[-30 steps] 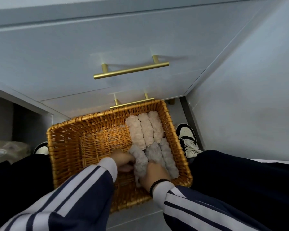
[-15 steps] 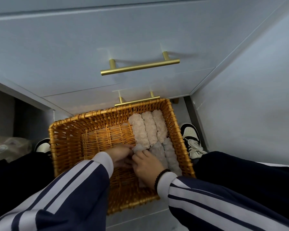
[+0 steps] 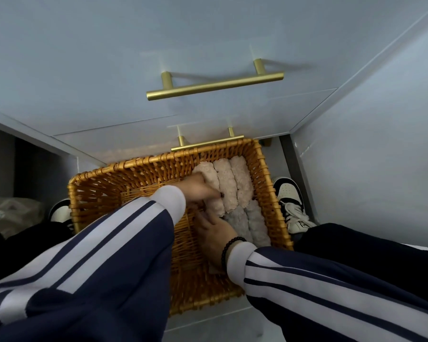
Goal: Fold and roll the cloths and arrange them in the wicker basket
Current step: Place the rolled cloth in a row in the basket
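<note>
Both hands reach into the basket (image 3: pixel 89 183). The left hand (image 3: pixel 198 190) lies with fingers straight against the leftmost pink roll (image 3: pixel 209 183); the right hand (image 3: pixel 214 233) curls around a grey roll (image 3: pixel 237 222). Fluffy rolls line the basket's right side.

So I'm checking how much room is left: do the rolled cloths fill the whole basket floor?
No. The rolled cloths sit only along the right side of the wicker basket, whose left floor shows bare weave.
</note>
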### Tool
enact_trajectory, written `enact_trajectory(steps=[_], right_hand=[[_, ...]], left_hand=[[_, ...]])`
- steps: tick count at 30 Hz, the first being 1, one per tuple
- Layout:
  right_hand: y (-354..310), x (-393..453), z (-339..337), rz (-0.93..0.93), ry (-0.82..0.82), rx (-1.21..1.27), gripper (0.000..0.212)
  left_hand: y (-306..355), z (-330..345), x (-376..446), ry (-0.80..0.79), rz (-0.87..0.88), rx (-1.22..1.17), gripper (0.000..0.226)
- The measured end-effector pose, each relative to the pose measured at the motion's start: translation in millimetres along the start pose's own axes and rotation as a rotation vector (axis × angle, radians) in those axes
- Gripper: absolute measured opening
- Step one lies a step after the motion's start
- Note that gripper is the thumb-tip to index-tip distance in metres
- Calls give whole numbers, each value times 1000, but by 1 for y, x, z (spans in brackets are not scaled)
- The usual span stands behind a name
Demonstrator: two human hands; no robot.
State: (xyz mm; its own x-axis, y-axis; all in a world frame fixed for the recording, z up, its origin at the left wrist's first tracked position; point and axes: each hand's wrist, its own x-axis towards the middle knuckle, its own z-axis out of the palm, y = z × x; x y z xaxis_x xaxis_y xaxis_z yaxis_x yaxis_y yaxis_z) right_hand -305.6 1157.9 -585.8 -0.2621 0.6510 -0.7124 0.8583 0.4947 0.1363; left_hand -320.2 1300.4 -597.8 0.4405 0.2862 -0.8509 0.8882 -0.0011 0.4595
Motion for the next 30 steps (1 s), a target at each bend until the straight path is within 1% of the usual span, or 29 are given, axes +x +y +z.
enact_trajectory(steps=[2,4,6,8,11,15,16,19,21,23,25,26,28,30], right_hand=[[1,2,1,-12,-77,-7,59],[-3,-2,2,-36,-90,-101,63],[-8,-6,8,-54,-60,-214,62],[-10,-6,13,-95,-46,-234,60],[-3,-5,13,-121,-92,-174,69],[-5,-12,16,7,-69,-64,71],[-4,-14,19,20,-69,-23,73],[1,-21,26,37,-67,92,78],[4,-25,27,56,-53,172,81],[8,-28,25,113,-24,331,77],[11,-28,23,179,25,516,68],[11,-28,23,189,53,554,63],[7,-28,24,171,66,490,58],[3,-27,26,139,6,379,63]], left_hand=[[2,9,5,103,22,155,61],[2,13,6,172,49,159,54],[3,14,5,191,73,128,43],[3,12,3,215,87,141,35],[3,13,3,226,104,154,34],[4,13,4,186,119,85,23],[5,12,3,177,123,84,22],[5,10,2,167,136,83,34],[3,11,2,183,134,119,35],[1,11,2,212,140,178,33],[1,11,1,225,154,207,33],[1,11,0,219,152,204,34],[2,11,0,194,142,138,39],[7,13,-1,133,96,31,48]])
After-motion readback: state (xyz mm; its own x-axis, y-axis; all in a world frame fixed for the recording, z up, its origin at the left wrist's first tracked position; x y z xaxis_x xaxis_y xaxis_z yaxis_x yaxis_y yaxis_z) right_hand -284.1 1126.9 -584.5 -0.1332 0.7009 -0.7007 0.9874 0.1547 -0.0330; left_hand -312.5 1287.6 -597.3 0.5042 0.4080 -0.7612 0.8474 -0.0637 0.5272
